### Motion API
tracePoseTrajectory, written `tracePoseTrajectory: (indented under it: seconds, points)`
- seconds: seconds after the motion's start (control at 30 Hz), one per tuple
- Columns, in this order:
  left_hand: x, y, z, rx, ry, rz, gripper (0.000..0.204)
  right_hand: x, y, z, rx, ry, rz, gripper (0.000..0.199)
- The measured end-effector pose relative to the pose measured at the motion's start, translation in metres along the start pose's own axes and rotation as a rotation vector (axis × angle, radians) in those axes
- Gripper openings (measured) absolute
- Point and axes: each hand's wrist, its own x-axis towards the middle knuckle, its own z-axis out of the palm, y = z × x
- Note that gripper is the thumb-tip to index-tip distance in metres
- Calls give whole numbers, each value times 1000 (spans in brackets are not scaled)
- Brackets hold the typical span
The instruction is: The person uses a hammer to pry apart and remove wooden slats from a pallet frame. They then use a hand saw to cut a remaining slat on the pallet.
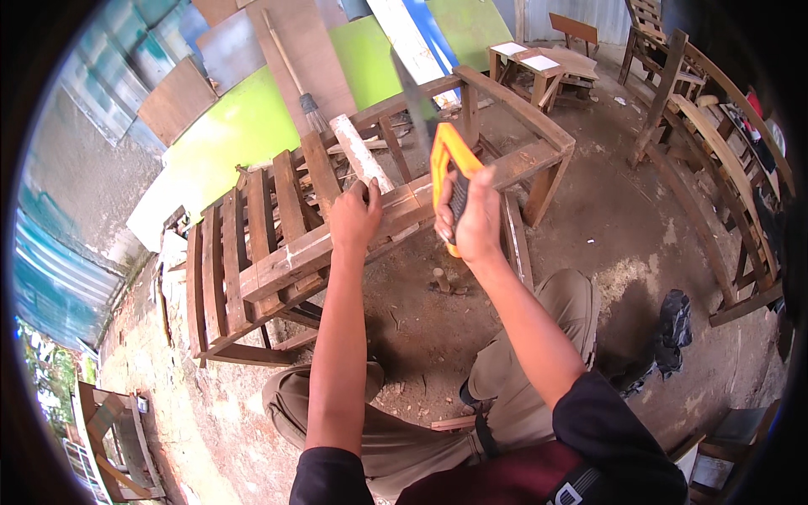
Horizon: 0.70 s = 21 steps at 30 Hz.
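My right hand [473, 217] is closed around the orange and black handle of a hand saw [446, 141]. The saw's blade points up and away, blurred, and crosses above the far side of a long brown wooden plank [316, 254]. That plank lies across a slatted wooden frame [286, 198], running from the near left to the far right. With fingers curled over its far edge, my left hand [355, 217] holds the plank to the left of the saw. Just beyond that hand, a white-stained board [362, 153] leans in the frame.
Between my knees and the frame, a hammer-like tool [443, 284] rests on the dirt floor. A broom [290, 71] leans against panels [244, 126] at the back. Wooden furniture frames [728, 185] stand on the right, near a black plastic bag [673, 332].
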Motion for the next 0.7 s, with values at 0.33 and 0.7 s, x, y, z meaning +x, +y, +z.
tracePoseTrajectory:
  seconds: [0.33,0.7]
  points:
    - [-9,3,-9,46,-199,308,76,-80,27,-126,-128,144,-178,60]
    - [34,2,-18,-91,-463,-18,68,-81,18,-110,-185,337,9,23]
